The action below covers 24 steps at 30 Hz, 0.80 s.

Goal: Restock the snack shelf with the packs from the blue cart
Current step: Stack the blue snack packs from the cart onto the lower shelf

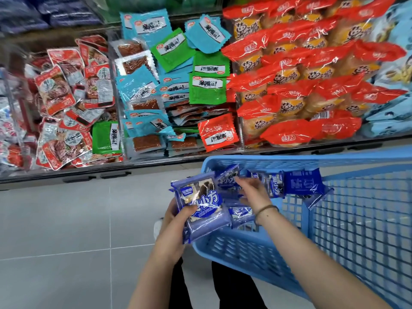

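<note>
1. Left hand (172,219): clamped on the held pack (201,208), thumb across its printed face, fingers behind. The pack stands tilted just left of the near-left corner of the blue cart (334,160). More may be stacked behind it; I cannot tell.
2. Right hand (253,192): inside the cart, palm down on the loose packs (303,184). My fingertips touch the leftmost of them. Whether they pinch it is not clear.
3. Governing relation: the remaining packs lie in a row along the cart's far-left wall, extending right from my right hand. The darkest pack's long axis runs left to right. The right hand is the nearer one, and the left is already occupied.
4. Snack shelf (156,162): far and left of both hands, across a strip of floor (66,219). Its bins hold red, teal, green and orange packs.
5. Hidden or unclear: no bin of matching blue packs is plainly visible. Dark blue packs at the far-left top are blurred. The cart bottom is screened by my forearm.
</note>
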Motion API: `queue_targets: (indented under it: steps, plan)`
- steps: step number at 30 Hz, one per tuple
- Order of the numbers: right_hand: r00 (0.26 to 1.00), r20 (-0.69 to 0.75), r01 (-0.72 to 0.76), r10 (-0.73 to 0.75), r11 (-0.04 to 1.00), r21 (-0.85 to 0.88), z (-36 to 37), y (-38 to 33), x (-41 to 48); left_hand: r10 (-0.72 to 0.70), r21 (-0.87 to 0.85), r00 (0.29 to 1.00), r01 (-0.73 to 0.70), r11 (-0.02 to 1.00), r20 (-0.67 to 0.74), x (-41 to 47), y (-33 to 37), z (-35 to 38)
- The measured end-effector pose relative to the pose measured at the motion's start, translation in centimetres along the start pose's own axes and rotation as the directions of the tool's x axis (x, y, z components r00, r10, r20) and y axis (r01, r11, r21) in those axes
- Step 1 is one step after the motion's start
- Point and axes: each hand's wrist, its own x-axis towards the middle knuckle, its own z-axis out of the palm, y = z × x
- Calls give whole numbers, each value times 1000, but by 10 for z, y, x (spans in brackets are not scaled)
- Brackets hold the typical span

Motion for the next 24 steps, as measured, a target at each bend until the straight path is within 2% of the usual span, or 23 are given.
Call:
queue_targets:
  steps: [2, 6, 8, 11, 14, 17, 19, 21, 23, 24]
  plan:
    - [999, -33, -28, 24, 989, -148, 19, 0, 16, 34, 15, 999, -34, 999, -9, -3, 2, -5]
    - [991, -134, -25, -23, 938, -346, 49, 1, 44, 35, 25, 999, -34, 999, -36, -8, 2, -18]
    - [983, -183, -57, -15, 923, -381, 57, 1, 53, 21, 5, 998, -21, 1000, -66, -8, 2, -25]
    - [971, -238, -56, -18, 952, -300, 63, 1, 53, 6, -16, 995, -8, 1000, -99, -7, 2, -31]
    - [962, -263, 55, -65, 997, -47, 54, 7, 26, 6, -7, 994, -7, 1000, -106, -4, 2, -29]
    - [943, -215, 256, -255, 966, -23, 36, 19, -18, 18, 37, 993, -13, 999, -113, 0, 0, -22]
    - [864, -110, 490, -491, 871, -38, 27, 26, -52, 18, 76, 991, -9, 997, -129, 3, -2, -19]
    - [697, 30, 711, -717, 685, -156, 21, 33, -76, 18, 97, 990, -4, 995, -139, 5, -3, -17]
    - [527, 170, 832, -833, 464, -306, 18, 41, -85, 22, 109, 991, -8, 994, -129, 6, -2, -16]
    - [479, 215, 852, -851, 392, -347, 19, 43, -85, 22, 113, 992, -8, 994, -122, 6, -1, -16]
